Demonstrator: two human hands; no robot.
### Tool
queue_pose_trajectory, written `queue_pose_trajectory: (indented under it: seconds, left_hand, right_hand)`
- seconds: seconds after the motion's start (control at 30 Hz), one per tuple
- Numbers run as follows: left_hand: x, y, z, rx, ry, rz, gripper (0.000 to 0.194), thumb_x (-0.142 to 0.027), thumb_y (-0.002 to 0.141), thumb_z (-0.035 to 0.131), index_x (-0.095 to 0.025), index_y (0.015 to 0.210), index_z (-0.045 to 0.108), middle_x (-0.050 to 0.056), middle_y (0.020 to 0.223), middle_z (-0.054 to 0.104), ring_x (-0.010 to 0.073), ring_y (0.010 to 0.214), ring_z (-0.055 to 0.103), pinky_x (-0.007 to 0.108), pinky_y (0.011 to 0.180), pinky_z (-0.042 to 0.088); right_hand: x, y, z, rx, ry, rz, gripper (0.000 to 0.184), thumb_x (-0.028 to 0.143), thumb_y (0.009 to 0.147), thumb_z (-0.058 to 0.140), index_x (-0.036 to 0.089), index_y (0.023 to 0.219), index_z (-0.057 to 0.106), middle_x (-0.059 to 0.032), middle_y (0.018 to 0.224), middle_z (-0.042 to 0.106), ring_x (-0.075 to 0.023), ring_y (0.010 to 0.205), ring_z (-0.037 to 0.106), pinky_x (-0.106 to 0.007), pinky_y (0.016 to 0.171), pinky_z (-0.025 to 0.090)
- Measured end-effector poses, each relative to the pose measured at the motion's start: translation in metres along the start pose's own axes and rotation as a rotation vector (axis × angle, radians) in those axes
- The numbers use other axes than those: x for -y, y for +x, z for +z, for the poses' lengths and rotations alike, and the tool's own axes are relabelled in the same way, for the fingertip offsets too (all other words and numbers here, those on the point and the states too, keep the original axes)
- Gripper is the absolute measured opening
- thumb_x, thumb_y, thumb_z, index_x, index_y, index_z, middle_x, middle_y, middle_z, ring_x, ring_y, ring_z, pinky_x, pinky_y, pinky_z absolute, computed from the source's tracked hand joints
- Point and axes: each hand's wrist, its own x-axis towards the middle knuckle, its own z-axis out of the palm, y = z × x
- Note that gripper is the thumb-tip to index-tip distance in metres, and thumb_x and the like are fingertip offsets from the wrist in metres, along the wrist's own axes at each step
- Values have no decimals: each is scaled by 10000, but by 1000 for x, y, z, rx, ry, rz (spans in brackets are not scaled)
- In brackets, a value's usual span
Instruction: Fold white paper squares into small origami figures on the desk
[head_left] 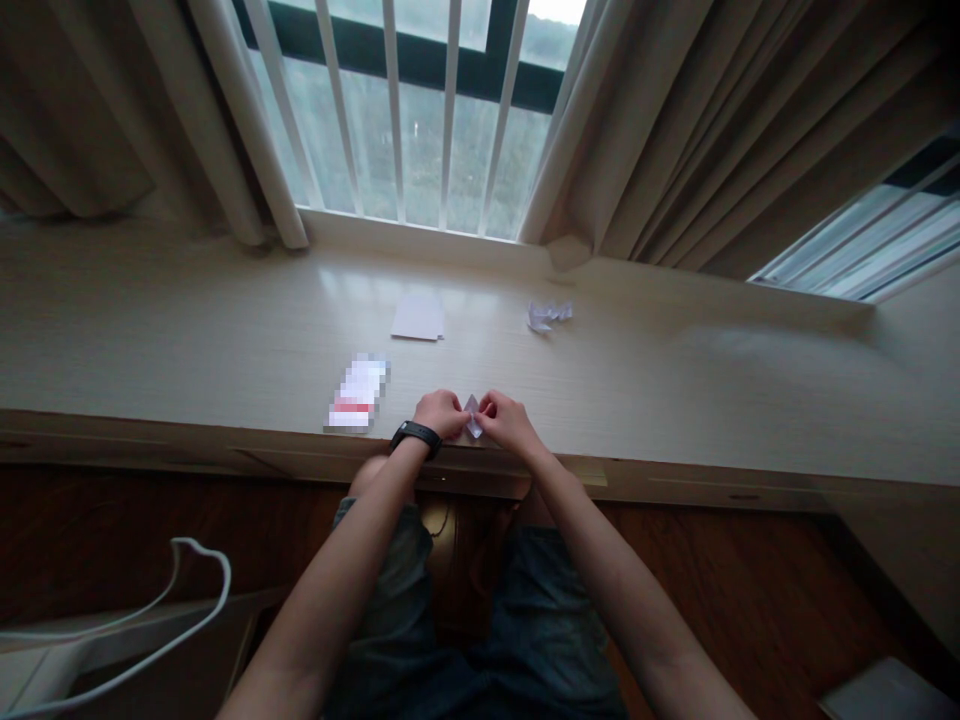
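Note:
A small folded piece of white paper (473, 418), pointed at top and bottom, is held between my two hands at the front edge of the pale countertop. My left hand (441, 414), with a black band on its wrist, pinches its left side. On the right side, my right hand (504, 416) pinches it between thumb and fingers. Farther back lies a stack of white paper sheets (418, 317). Folded white paper pieces (549, 316) sit to the right of that stack.
A blurred-out, phone-shaped object (358, 393) lies left of my hands on the countertop (675, 400). Beige curtains (660, 130) and a barred window (420, 130) stand behind. A white cable (202, 548) loops at the lower left.

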Motion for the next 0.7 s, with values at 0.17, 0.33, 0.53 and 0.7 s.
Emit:
queue_pose_trajectory:
  seconds: [0.17,0.33,0.53,0.7]
  left_hand:
    - [8,2,6,-15,-63,23,236,-390,731,617,-162,715,674,62,638,695,176,659,666,228,610,488]
    - [15,4,11,87,-395,-84,259,-396,756,615,-137,757,624,65,689,707,141,577,663,190,511,492]
    - [21,4,12,40,-442,-51,273,-418,758,619,-146,746,618,56,633,690,159,575,674,188,485,501]
    - [27,1,11,7,-503,-47,231,-366,739,637,-138,775,622,50,625,687,162,579,679,195,498,521]
  right_hand:
    - [-2,-1,2,-31,-33,-32,47,250,782,596,206,768,596,10,681,655,-121,604,576,-214,581,367]
    - [-1,-3,1,-65,38,-20,72,274,805,575,209,795,604,5,707,669,-130,636,604,-222,611,400]
    - [2,-1,1,-53,106,22,73,274,786,591,202,784,605,-2,687,668,-139,632,615,-234,616,423]
    - [1,0,3,-71,141,30,96,286,787,585,198,807,618,-7,700,667,-139,639,615,-241,631,437]
